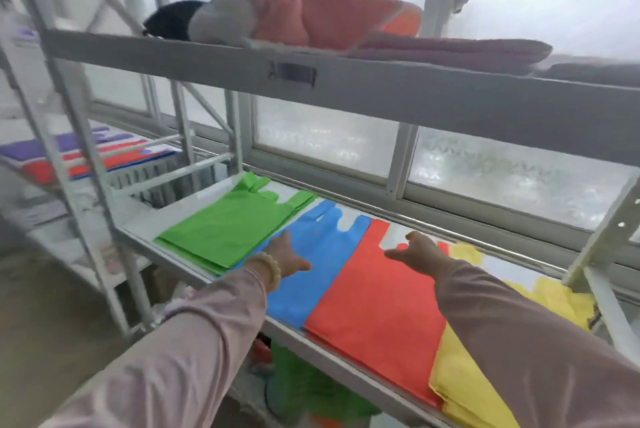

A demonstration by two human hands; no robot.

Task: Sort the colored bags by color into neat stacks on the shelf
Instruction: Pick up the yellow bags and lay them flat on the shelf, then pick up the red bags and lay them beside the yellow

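Observation:
Four flat stacks of bags lie side by side on the white shelf (145, 219): green bags (225, 230) at the left, then blue bags (322, 254), red bags (374, 299) and yellow bags (460, 375) at the right. My left hand (285, 256) lies on the blue stack near its left edge, fingers extended. My right hand (419, 251) rests on the far part of the red stack with the thumb spread out. Neither hand holds a bag. My right sleeve covers part of the yellow stack.
An upper shelf (346, 88) carries orange, grey and black cloth items (304, 8) and a flat reddish pad. A neighbouring rack at the left holds purple and red bags (79, 157). A frosted window runs behind. More green material (311, 389) lies below the shelf.

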